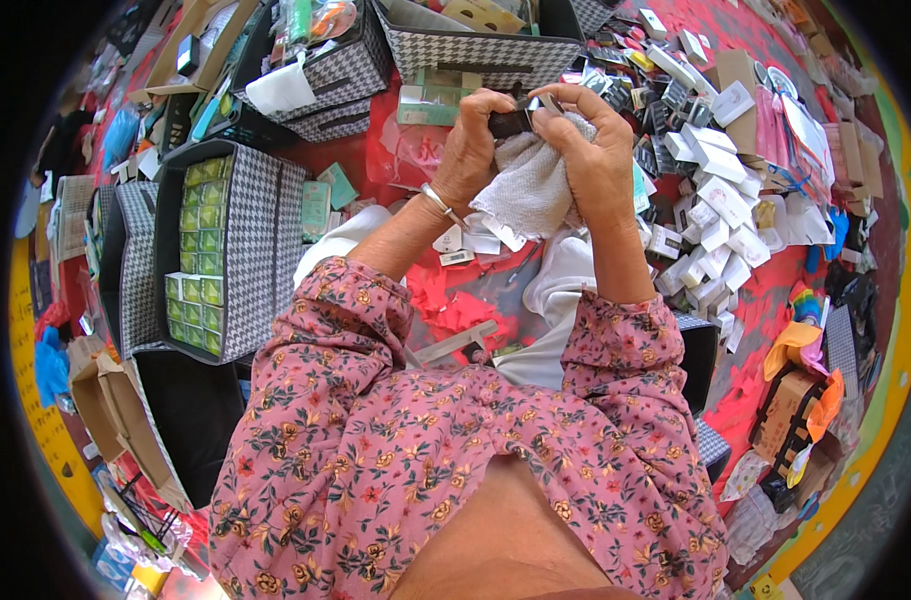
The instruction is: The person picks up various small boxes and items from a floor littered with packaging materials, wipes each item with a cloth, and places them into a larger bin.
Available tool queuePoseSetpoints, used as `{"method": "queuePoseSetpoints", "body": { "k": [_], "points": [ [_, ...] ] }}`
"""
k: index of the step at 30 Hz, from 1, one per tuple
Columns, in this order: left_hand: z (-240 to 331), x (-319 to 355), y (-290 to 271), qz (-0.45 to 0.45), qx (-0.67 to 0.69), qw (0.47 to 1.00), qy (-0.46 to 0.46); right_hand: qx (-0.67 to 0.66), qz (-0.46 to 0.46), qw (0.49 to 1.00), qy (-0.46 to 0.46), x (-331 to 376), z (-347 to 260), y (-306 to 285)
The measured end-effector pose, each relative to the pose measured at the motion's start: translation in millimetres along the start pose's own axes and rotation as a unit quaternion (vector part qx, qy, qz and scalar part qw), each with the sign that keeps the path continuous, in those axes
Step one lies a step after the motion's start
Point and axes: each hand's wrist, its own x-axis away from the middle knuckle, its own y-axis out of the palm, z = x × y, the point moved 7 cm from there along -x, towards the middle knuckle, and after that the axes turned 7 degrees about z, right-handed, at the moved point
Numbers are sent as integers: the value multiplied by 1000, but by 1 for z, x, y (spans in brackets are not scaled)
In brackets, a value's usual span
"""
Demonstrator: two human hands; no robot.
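In front of my chest, both hands are raised close together. My left hand (465, 148) is closed, its fingers gripping a small dark object (509, 124) with a shiny part at its right end; its exact kind is unclear. Bunched in my right hand (600, 150) is a greyish-white cloth (531, 185), which hangs down between the hands. The right thumb and fingers pinch around the shiny end of the dark object. A bracelet (436, 199) circles my left wrist.
Houndstooth storage boxes stand left and ahead; one box (245, 250) holds several green packs (203, 240). Right lies a heap of small white boxes (717, 200), with dark little items (665, 110) beyond. Red sheeting (465, 310) covers the ground. A brown carton (115, 410) sits lower left.
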Motion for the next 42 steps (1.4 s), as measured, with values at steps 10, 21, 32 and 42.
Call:
{"method": "queuePoseSetpoints", "body": {
  "k": [10,21,32,42],
  "points": [
    [-8,7,10,-12,121,987,-102,-82,-39,995,38,-2,9,1],
    [-6,9,16,-20,139,980,-143,-112,-28,990,79,-3,22,-2],
    [-28,21,26,-59,239,927,-284,-196,-35,967,158,-4,28,0],
    [6,4,9,-34,54,994,-94,-38,6,996,75,-6,21,-4]
  ]
}}
